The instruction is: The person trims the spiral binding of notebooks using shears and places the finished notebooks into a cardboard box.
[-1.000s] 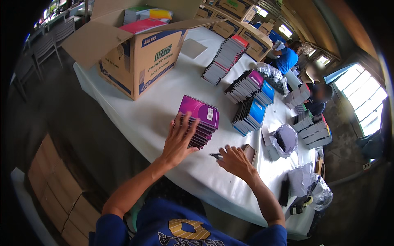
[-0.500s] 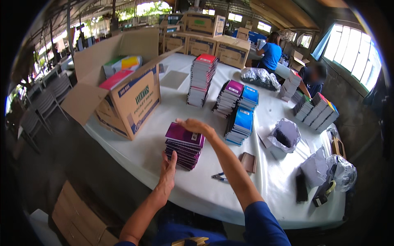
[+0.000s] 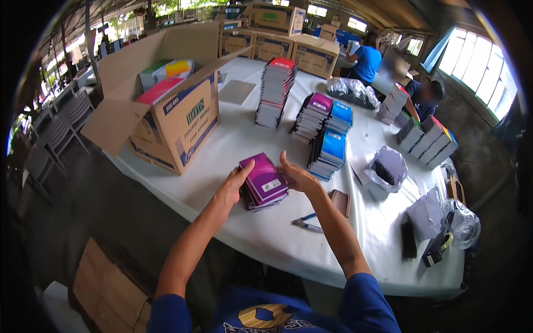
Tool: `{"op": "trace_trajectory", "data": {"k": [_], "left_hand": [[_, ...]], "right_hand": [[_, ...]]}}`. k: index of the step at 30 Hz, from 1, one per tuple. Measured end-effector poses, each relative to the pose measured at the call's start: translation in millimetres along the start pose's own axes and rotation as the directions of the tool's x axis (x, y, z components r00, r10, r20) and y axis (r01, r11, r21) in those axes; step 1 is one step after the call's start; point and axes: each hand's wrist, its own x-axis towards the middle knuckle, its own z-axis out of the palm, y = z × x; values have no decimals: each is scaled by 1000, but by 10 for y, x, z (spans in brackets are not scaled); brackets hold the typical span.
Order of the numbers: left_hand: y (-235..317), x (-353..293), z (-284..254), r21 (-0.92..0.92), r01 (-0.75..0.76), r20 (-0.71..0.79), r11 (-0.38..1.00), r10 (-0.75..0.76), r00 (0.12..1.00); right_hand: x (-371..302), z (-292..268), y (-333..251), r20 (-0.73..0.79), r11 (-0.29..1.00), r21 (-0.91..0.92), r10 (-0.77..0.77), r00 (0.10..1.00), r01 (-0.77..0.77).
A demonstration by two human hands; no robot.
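Note:
A stack of purple spiral notebooks (image 3: pixel 265 178) sits turned at an angle on the white-covered table in front of me. My left hand (image 3: pixel 234 186) grips its left side, the thumb resting on the top cover and the other fingers down along the edge. At the right side is my right hand (image 3: pixel 298 176), its thumb raised apart and its fingers against the stack's edge, partly hidden. Blue-handled pliers (image 3: pixel 306 223) and a brown case (image 3: pixel 340 203) lie close to my right forearm.
An open carton (image 3: pixel 186 130) with notebooks inside stands at the left. Beyond my hands rise a tall red-topped stack (image 3: pixel 276 91) and blue-topped stacks (image 3: pixel 333 145). Plastic bags (image 3: pixel 387 169) lie to the right. Two people sit at the far side, near more notebook stacks (image 3: pixel 427 141).
My right hand has come off the stack's top to its right side. The purple stack has turned and shifted right, and my left thumb now lies on the top cover.

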Motion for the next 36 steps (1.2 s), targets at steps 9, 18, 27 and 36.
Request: {"op": "trace_trajectory", "data": {"k": [9,18,27,36], "left_hand": [[-232,-286,-217,-117,-119,193,986,141,971],[-541,-383,-123,-195,-271,155,942,303,940],[-56,1217,321,-103,-125,332,987,152,931],[53,1939,757,-55,-46,450,997,66,891]], "right_hand": [[-43,475,287,-169,940,259,-183,968,223],[-901,1281,491,-317,820,326,-374,872,470],[-188,285,123,-515,771,268,-393,762,578],[120,-139,219,-774,702,18,-441,455,712]]}}
